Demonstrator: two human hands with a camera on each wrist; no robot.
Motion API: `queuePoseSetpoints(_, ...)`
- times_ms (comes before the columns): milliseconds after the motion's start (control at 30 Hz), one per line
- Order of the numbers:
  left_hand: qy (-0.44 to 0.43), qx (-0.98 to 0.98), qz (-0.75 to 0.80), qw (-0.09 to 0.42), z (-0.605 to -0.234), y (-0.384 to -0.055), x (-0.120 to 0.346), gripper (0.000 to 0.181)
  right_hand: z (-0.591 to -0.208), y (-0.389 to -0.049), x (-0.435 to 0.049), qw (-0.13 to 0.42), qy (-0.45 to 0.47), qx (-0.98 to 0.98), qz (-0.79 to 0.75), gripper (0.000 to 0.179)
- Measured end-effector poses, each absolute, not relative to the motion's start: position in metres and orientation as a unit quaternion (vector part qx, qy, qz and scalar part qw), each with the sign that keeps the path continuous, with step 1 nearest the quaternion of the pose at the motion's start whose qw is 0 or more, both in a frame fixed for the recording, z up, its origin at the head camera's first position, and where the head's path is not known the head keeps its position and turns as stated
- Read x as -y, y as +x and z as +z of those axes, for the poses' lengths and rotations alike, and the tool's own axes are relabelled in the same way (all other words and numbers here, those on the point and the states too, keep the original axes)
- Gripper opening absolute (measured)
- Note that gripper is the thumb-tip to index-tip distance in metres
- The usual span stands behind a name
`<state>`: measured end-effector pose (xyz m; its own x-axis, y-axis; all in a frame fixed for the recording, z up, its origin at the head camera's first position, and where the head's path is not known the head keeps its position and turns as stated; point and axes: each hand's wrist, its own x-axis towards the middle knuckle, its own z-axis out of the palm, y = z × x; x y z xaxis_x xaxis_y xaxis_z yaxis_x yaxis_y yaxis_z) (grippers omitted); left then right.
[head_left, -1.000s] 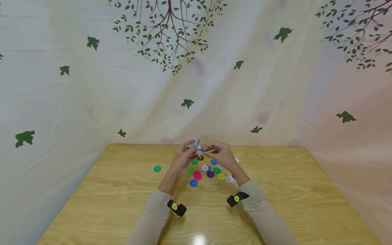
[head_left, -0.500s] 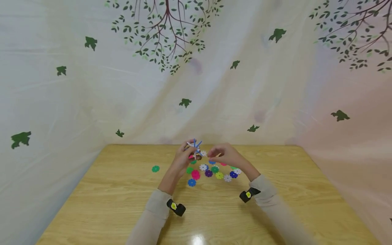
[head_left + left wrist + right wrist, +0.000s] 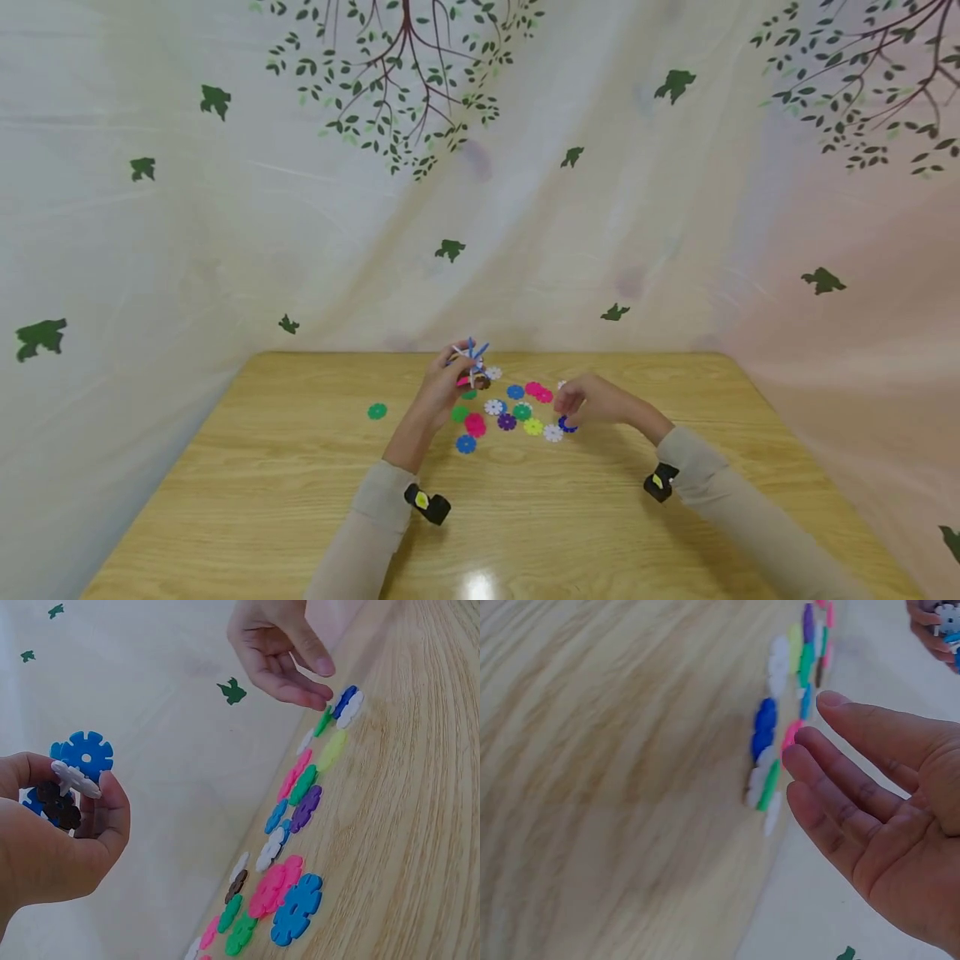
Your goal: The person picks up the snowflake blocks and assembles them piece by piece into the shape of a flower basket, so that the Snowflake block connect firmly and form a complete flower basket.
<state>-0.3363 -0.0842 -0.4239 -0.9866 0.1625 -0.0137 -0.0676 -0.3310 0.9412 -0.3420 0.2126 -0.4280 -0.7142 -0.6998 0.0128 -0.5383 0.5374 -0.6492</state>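
My left hand (image 3: 438, 392) pinches a small cluster of interlocking flower-shaped plastic discs above the far part of the table. In the left wrist view the cluster has a blue disc (image 3: 86, 741), a white disc (image 3: 73, 780) and a dark brown disc (image 3: 58, 806); part of it is hidden by the fingers. My right hand (image 3: 600, 400) hovers at the right end of the scattered discs, fingers loosely bent with nothing in them. Near its fingertips in the right wrist view lie a dark blue disc (image 3: 763, 729), a pink disc (image 3: 790, 735) and a green disc (image 3: 769, 786).
Several loose discs lie on the wooden table (image 3: 300, 500) between the hands, among them a yellow disc (image 3: 533, 427), a purple disc (image 3: 507, 422) and a blue disc (image 3: 466, 444). A lone green disc (image 3: 377, 411) sits farther left. A printed curtain (image 3: 337, 250) hangs behind the table.
My right hand has let go of the blue-and-white cluster and moved right and downward to the loose discs. The left hand keeps holding the cluster, which has turned slightly.
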Motion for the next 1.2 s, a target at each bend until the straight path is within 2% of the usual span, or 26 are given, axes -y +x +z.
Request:
queuePoseSetpoints(533, 0.031, -0.578, 0.812, 0.076, -0.424, -0.336, 0.085, 0.044, -0.451, -0.344, -0.215, 0.121, -0.335, -0.897, -0.261, 0.024)
queuePoseSetpoints(933, 0.027, -0.588, 0.805, 0.081, -0.426, -0.336, 0.084, 0.044, -0.457, -0.343, -0.213, 0.141, -0.344, -0.881, -0.294, 0.020)
queuePoseSetpoints(1200, 0.024, -0.587, 0.806, 0.077, -0.427, -0.337, 0.084, 0.043, -0.461, -0.343, -0.206, 0.136, -0.342, -0.874, -0.318, 0.017)
